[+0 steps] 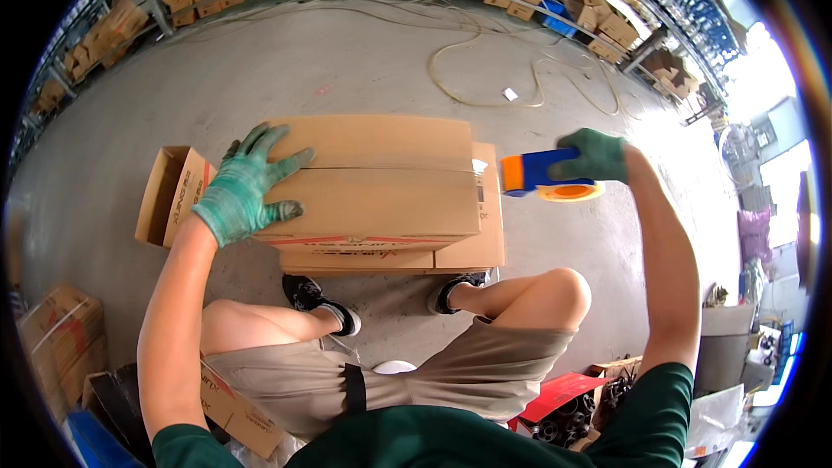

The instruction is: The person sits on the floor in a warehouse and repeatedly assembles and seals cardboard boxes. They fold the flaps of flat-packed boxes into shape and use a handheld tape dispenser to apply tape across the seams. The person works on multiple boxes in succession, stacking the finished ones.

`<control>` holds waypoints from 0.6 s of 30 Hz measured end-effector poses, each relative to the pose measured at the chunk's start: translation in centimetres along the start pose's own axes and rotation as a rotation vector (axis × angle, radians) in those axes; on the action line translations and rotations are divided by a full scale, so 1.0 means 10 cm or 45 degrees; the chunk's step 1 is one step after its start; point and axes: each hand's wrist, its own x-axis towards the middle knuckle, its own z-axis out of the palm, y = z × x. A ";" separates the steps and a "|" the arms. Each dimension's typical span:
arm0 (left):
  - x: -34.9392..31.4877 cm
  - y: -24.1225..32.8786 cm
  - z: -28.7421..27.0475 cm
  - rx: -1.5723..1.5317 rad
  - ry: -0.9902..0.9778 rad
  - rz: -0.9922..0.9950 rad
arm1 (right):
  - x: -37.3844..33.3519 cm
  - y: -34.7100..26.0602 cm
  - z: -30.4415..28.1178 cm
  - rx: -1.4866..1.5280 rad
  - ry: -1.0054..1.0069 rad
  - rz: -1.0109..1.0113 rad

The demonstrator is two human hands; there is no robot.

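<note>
Steadily pin the carton (373, 199), set on more cardboard (491, 234), under the spread left hand (245, 184), hold its 2 flaps (373, 140) flush, and align the tape dispenser (539, 170), gripped by the right hand (598, 156) beside the carton, with the seam (390, 168).

1. Top of closed carton (386, 152): left hand (250, 180) obstructed left part; right part accessible from above.
2. Right end: tape dispenser (539, 172), in right hand (596, 156), left only a narrow gap; lower carton (487, 243) jutted out beneath.
3. Left side: small open carton (191, 195) crowded low approach.
4. Far side: room extended to looped hose (432, 68).
5. Near side: passage lay between left knee (224, 325) and right knee (562, 296).
</note>
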 end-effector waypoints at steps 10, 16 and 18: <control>0.70 0.83 0.09 0.225 -0.019 0.357 | 0.25 -0.46 0.36 0.133 -0.064 -0.338; 1.39 1.47 0.13 0.074 0.014 0.630 | 0.03 -1.02 0.20 0.016 -0.244 -0.150; 1.49 1.54 0.15 0.004 0.062 0.711 | 0.03 -0.94 0.50 -0.306 -0.211 -0.324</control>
